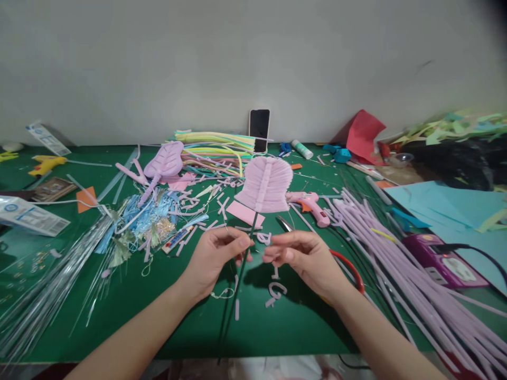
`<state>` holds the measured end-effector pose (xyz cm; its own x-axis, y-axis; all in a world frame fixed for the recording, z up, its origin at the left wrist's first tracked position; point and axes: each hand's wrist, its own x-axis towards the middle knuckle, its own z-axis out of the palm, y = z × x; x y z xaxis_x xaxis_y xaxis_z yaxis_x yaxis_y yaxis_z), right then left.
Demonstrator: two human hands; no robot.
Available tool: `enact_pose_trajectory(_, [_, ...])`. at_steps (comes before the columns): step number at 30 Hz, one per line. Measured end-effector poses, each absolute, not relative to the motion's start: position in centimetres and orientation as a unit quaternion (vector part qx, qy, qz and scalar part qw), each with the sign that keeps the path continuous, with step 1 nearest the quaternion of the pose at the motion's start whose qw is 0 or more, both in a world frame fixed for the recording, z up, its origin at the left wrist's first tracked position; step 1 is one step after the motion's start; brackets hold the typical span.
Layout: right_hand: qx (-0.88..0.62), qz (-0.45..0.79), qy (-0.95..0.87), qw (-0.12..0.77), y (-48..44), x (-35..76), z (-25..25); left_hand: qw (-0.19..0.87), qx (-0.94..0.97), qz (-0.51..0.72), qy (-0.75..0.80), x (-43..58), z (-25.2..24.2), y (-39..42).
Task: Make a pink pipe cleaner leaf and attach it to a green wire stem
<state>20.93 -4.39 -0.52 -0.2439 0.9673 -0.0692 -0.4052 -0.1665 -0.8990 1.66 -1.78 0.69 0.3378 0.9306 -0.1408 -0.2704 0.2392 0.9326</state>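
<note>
My left hand (222, 250) pinches a thin dark green stem (246, 253) between thumb and fingertips. At the stem's upper end is a lilac leaf shape made of pipe cleaners (266, 184), fuzzy and ribbed, with a raised middle rib. The stem's lower end slants down toward the table's front edge. Just right of the stem, my right hand (304, 258) has its thumb and fingers drawn together; anything between them is too fine to make out. Pliers with red handles (348, 264) lie partly hidden behind this hand. Cut lilac pieces (277, 290) are scattered below the hands.
A pink glue gun (312, 207) lies behind my right hand. Long lilac pipe cleaners (380, 253) and a purple powered device (443, 261) are at right. At left are a finished-looking lilac leaf (164, 160), blue tassels (150, 211) and silvery strands (67, 274). A phone (259, 126) leans on the wall.
</note>
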Motion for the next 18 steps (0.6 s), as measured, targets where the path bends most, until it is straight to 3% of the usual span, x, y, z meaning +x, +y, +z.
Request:
enact_pose_trajectory(10, [-0.41, 0.617, -0.442, 0.506, -4.02, 20.07, -1.27, 0.564, 0.534, 0.444, 0.447, 1.86, 0.68, -2.28])
enact_pose_trajectory(18, [-0.401, 0.634, -0.419, 0.512, -4.07, 20.01, -1.21, 0.573, 0.524, 0.439, 0.453, 1.93, 0.58, -2.19])
